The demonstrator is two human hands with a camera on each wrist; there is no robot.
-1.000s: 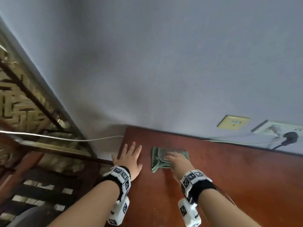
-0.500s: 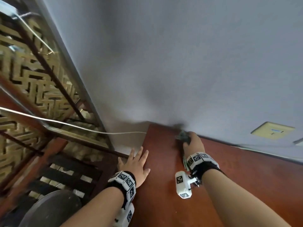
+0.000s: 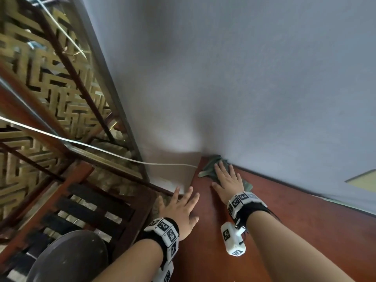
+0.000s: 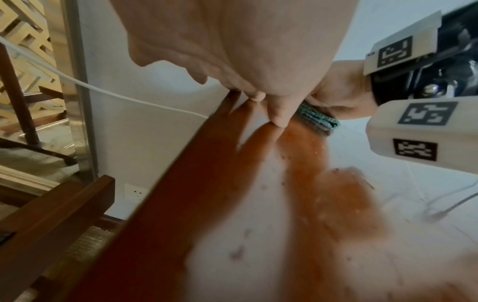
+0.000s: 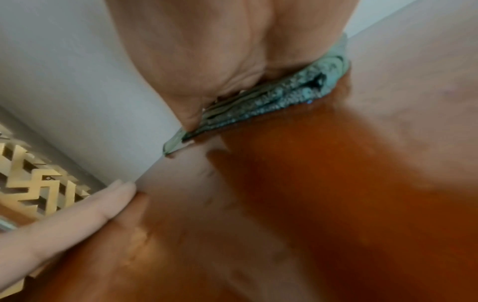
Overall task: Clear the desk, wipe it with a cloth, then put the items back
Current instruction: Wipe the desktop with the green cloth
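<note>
Desk (image 3: pixel 284 231) corner — cloth (image 3: pixel 209 167) now flattened under right hand (image 3: pixel 227 183).

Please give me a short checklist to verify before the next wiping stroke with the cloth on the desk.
1. Right hand flat on the green cloth: ok.
2. Cloth has reached the far corner at the wall: ok.
3. Left hand braced open on the desk edge: ok.
4. Visible desk surface free of items for the stroke back: ok.
5. Specks on the wood near the left hand: not ok.
6. Rest of the desk to the right: cannot tell.
</note>
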